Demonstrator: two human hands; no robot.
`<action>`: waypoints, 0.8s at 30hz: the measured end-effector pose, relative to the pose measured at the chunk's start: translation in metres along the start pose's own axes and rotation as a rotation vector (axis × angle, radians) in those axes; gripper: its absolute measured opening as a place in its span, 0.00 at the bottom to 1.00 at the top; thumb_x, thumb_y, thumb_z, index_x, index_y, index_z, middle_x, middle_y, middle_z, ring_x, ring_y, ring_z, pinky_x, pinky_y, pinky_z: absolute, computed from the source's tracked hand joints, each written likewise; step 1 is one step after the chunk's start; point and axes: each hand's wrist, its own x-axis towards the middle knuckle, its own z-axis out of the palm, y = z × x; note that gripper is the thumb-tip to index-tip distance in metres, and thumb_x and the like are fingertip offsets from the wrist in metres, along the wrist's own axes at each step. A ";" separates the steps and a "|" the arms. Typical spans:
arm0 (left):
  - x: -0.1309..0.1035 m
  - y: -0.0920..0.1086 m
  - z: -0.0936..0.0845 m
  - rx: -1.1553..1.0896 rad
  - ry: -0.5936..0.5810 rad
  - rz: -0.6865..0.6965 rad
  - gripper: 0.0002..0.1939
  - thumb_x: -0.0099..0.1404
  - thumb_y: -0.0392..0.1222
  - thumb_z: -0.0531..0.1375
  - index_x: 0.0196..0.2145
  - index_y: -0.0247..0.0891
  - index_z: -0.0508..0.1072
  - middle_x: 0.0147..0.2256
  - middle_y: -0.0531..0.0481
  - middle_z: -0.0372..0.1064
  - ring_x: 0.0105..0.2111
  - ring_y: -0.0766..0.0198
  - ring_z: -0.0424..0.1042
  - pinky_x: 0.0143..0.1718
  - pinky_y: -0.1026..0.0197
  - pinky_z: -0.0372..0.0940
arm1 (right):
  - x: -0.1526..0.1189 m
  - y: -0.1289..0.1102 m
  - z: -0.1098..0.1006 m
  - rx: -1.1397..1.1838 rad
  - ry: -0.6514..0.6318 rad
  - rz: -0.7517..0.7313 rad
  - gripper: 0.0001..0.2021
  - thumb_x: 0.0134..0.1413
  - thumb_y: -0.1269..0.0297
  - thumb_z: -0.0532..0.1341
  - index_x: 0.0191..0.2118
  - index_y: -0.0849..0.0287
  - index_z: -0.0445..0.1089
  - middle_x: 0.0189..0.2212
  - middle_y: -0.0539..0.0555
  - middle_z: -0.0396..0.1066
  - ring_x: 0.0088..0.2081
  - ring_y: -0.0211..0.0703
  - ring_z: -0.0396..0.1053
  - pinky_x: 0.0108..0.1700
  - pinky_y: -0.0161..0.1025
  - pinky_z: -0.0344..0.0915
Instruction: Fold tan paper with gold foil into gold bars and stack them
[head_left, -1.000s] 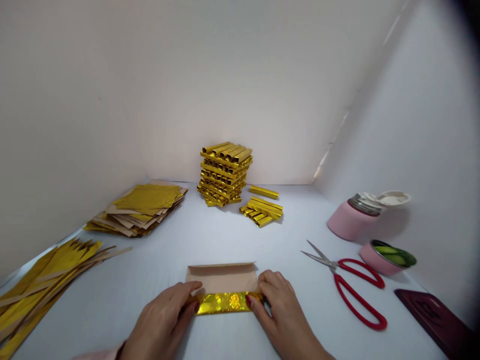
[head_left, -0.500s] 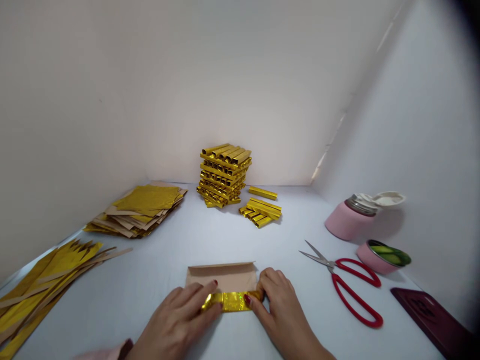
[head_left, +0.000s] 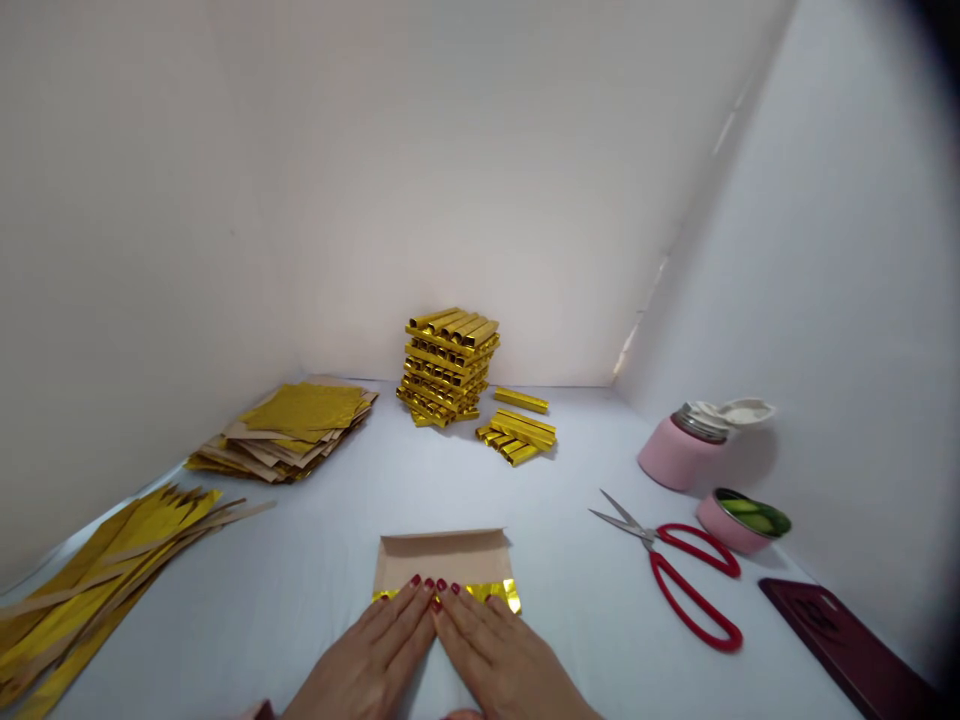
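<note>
Two flat hands, left hand [head_left: 375, 655], right hand [head_left: 499, 655], pressing gold-foil paper [head_left: 444, 565], no legible writing.

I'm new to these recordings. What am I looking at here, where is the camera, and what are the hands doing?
The one view comes from a camera on the person's head, looking down at a white table. No machine: two bare hands. The left hand and right hand lie flat, side by side, pressing a gold foil paper, its brown back showing. Around it: a stack of folded gold bars, loose bars, a foil sheet pile, gold strips, red scissors, a pink flask and its cup.
</note>
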 end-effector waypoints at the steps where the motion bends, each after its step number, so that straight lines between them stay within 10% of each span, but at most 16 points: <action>1: -0.001 -0.001 0.000 0.012 -0.014 0.009 0.37 0.66 0.46 0.56 0.65 0.32 0.42 0.57 0.42 0.61 0.55 0.56 0.63 0.51 0.60 0.64 | -0.003 0.000 0.001 0.006 -0.036 0.007 0.31 0.62 0.45 0.47 0.58 0.68 0.59 0.53 0.59 0.68 0.53 0.46 0.65 0.47 0.39 0.67; 8: -0.013 -0.007 -0.017 0.028 -0.076 0.009 0.35 0.66 0.51 0.56 0.64 0.37 0.47 0.59 0.46 0.58 0.56 0.58 0.62 0.51 0.61 0.64 | -0.045 0.016 -0.021 0.135 -0.249 0.246 0.39 0.59 0.55 0.56 0.67 0.58 0.32 0.61 0.58 0.54 0.57 0.50 0.61 0.51 0.44 0.65; 18: 0.031 0.000 -0.010 -0.047 0.024 -0.210 0.14 0.69 0.32 0.49 0.32 0.41 0.72 0.40 0.48 0.74 0.41 0.58 0.73 0.44 0.57 0.68 | -0.046 0.016 -0.022 0.159 -0.232 0.290 0.35 0.56 0.60 0.59 0.66 0.56 0.42 0.60 0.58 0.54 0.57 0.51 0.61 0.51 0.46 0.66; 24: 0.048 -0.011 -0.007 0.010 0.036 -0.194 0.30 0.61 0.25 0.50 0.60 0.34 0.53 0.62 0.37 0.50 0.61 0.48 0.50 0.54 0.42 0.57 | -0.046 0.018 -0.023 0.126 -0.278 0.260 0.31 0.57 0.59 0.58 0.64 0.59 0.50 0.59 0.59 0.57 0.57 0.51 0.62 0.50 0.46 0.66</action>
